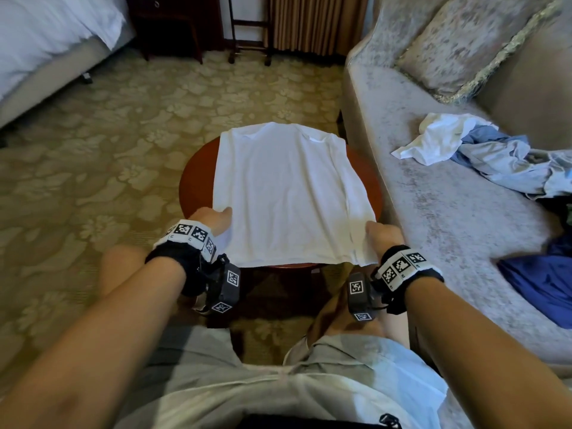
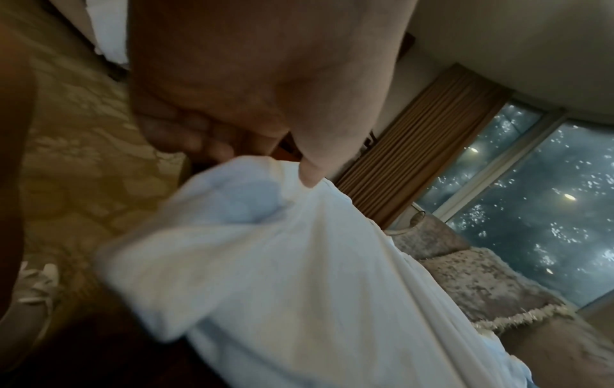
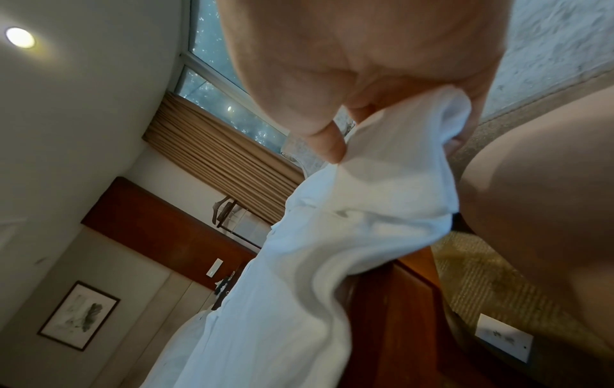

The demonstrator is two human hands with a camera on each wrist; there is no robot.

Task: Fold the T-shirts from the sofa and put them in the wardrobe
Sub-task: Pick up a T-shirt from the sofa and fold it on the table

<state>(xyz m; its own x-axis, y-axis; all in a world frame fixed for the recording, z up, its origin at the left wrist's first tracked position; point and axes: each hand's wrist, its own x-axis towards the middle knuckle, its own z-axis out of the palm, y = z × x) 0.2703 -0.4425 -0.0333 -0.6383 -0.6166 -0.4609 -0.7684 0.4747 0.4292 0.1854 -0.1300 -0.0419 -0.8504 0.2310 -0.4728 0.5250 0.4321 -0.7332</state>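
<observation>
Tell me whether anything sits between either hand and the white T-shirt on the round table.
Nothing does. The left hand and the right hand each already pinch a bottom corner of the white T-shirt spread on the round table.

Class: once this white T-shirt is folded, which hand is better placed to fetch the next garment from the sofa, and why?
Right. The right hand grips the white T-shirt on the sofa's side, nearer the crumpled clothes; the left hand is farther.

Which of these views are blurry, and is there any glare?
Head view: white T-shirt sharp, sofa edge smeared and bowed. Left wrist view: shirt hem under the left hand blurred. Right wrist view: right hand clearer, ceiling light glaring.
</observation>
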